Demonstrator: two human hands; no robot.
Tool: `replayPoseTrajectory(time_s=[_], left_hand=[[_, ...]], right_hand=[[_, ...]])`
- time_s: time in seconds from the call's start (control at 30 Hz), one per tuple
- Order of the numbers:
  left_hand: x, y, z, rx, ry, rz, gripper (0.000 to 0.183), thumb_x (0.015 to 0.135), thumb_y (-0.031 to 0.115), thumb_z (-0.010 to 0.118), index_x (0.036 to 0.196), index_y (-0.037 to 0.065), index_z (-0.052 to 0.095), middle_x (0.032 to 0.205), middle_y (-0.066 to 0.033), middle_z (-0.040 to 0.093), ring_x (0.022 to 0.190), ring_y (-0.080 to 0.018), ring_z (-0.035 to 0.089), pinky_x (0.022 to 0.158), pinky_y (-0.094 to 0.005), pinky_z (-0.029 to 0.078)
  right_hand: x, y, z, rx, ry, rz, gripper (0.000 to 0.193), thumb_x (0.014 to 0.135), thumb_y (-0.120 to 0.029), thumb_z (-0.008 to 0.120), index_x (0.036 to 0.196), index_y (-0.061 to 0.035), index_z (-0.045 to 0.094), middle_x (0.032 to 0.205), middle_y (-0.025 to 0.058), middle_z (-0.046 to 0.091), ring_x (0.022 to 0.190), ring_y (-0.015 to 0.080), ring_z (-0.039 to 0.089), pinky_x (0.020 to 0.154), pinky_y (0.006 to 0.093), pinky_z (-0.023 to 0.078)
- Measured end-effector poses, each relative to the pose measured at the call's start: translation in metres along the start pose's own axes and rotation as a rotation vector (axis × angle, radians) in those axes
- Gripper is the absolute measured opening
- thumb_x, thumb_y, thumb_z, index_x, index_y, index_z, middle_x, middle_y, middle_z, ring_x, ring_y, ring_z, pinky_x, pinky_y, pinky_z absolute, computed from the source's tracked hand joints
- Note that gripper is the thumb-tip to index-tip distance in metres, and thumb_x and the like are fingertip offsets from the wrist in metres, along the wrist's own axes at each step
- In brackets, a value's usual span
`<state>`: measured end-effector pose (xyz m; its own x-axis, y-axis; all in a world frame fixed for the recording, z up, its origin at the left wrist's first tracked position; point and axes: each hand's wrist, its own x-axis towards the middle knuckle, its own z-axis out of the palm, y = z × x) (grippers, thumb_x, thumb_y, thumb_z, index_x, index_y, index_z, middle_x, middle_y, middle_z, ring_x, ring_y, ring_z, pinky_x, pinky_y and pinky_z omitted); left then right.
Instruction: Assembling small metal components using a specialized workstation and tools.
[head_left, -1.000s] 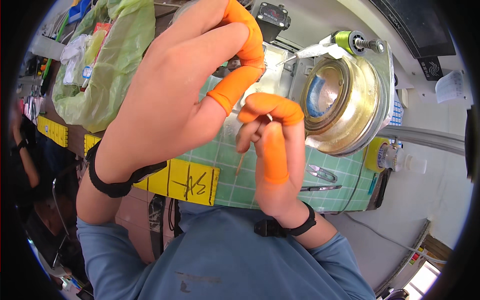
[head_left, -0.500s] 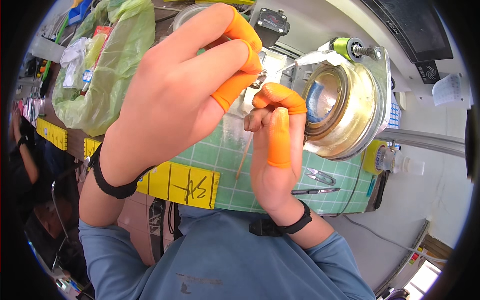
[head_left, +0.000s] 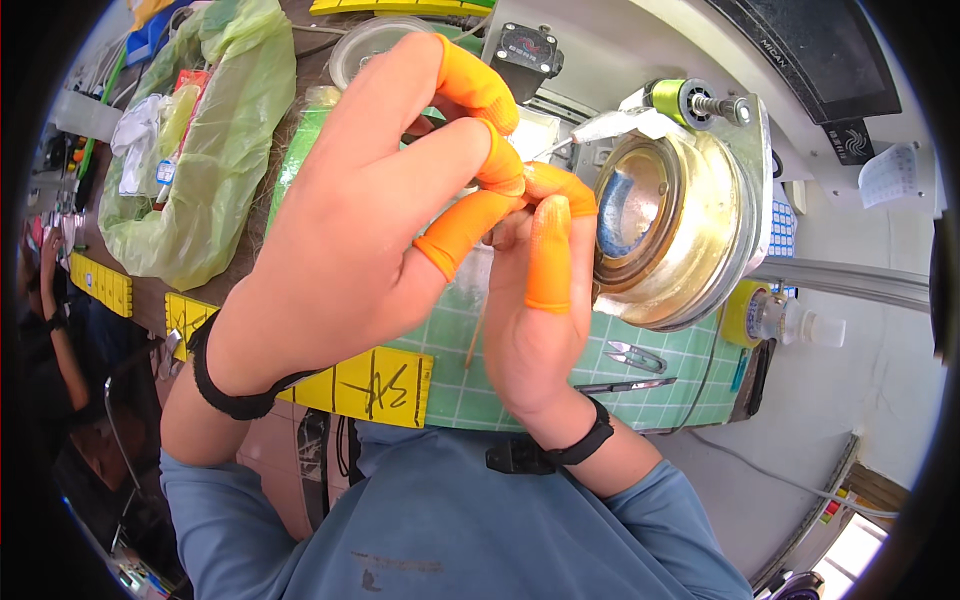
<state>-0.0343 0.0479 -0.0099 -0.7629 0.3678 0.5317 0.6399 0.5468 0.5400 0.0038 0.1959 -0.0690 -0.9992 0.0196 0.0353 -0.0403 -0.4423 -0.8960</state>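
Both of my hands meet over a green gridded cutting mat (head_left: 460, 385), with orange finger cots on thumbs and fingers. My left hand (head_left: 335, 230) is closed in a pinch, its fingertips touching those of my right hand. My right hand (head_left: 540, 310), palm turned up, has its index finger curled against the left fingertips and its thumb upright beside it. Whatever is pinched between them is hidden by the finger cots. Just right of my right hand stands a round brass-coloured machine part (head_left: 700, 230) with a blue patch inside its ring.
Thread snips (head_left: 636, 356) and dark tweezers (head_left: 628, 384) lie right of my right wrist. A thin wooden stick (head_left: 475, 340) rests on the mat. A green thread spool (head_left: 668, 98) sits above the brass part. Left are a yellow-green plastic bag (head_left: 215, 215) and yellow marked strip (head_left: 372, 388).
My hands have come together, fingertips now touching where a gap was. The small shiny piece that showed at my left fingertips is now hidden.
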Motion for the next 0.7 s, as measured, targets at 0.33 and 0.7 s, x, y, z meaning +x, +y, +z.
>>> replayPoseTrajectory(time_s=[0.33, 0.7], left_hand=[[-0.007, 0.015, -0.025, 0.056, -0.110, 0.040, 0.023, 0.077, 0.001, 0.078, 0.099, 0.001, 0.072, 0.121, -0.0196, 0.066, 0.108, -0.0325, 0.063, 0.092, -0.0388, 0.050], [0.043, 0.052, -0.083, -0.227, -0.222, -0.139, 0.058, 0.108, 0.035, 0.044, 0.147, -0.008, 0.048, 0.146, -0.0261, 0.055, 0.137, -0.0321, 0.055, 0.118, -0.0420, 0.040]], right_hand=[[0.012, 0.007, 0.002, 0.095, 0.053, -0.068, 0.017, 0.111, -0.014, 0.053, 0.126, -0.0072, 0.054, 0.111, 0.0010, 0.056, 0.095, 0.0117, 0.049, 0.091, 0.0287, 0.041], [0.014, 0.015, 0.018, -0.373, 0.004, -0.307, 0.010, 0.113, -0.012, 0.046, 0.120, -0.0064, 0.049, 0.108, 0.0004, 0.046, 0.094, 0.0084, 0.040, 0.089, 0.0244, 0.036]])
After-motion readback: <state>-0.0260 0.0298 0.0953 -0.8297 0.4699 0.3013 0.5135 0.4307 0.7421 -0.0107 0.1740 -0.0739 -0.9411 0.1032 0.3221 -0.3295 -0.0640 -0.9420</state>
